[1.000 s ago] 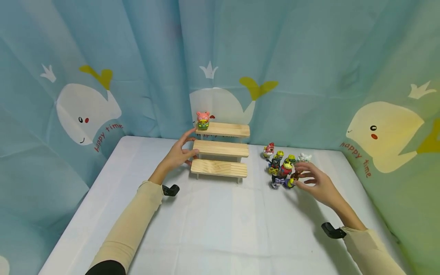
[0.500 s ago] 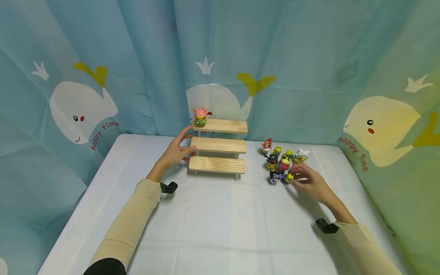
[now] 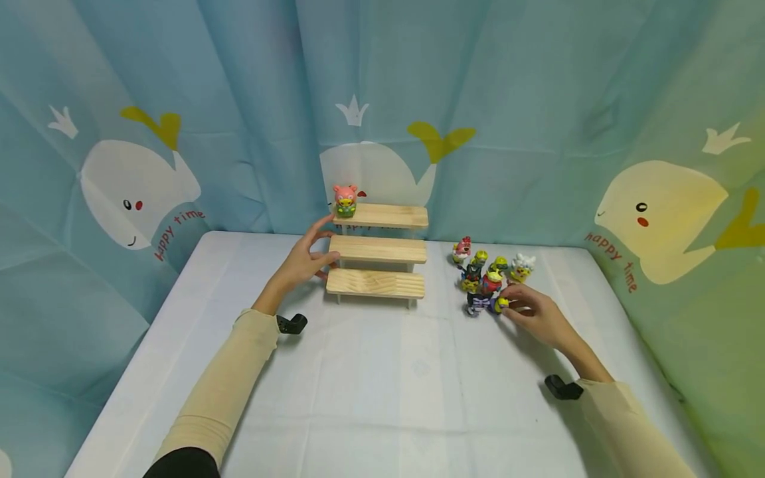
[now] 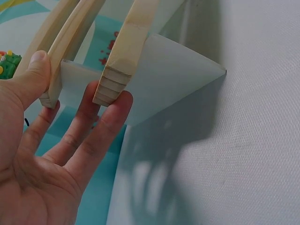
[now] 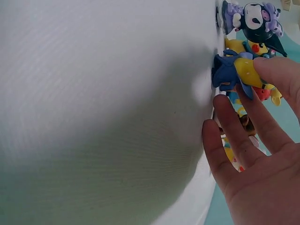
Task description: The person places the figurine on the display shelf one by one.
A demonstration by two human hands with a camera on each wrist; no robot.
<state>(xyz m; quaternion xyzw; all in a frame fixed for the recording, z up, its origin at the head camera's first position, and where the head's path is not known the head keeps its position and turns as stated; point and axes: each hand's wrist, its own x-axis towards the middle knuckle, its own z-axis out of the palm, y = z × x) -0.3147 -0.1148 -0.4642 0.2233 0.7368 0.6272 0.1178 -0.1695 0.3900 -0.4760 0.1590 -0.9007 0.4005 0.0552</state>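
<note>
A three-tier wooden display stand [image 3: 382, 249] stands at the back of the table. My left hand [image 3: 301, 263] holds its left end. In the left wrist view the thumb lies on the middle board [image 4: 55, 79], while the fingertips touch the board ends from below. A figurine with a pink hood and green body [image 3: 345, 202] sits at the left of the top tier. Right of the stand, my right hand [image 3: 534, 317] pinches a small yellow-and-blue figurine [image 5: 244, 71] between thumb and index finger, low over the white cloth; the other fingers extend.
Several figurines crowd around the pinched one: a black-and-purple figurine [image 3: 477, 304], a red one [image 3: 493, 281], a pink-and-white one [image 3: 461, 249] and a white-haired one [image 3: 522, 267]. A whale-print curtain [image 3: 514, 86] hangs directly behind the table.
My right hand has moved slightly left and closed on the yellow-and-blue figurine, uncovering the white-haired one. My left hand stays on the stand. The head view has shifted a little.
</note>
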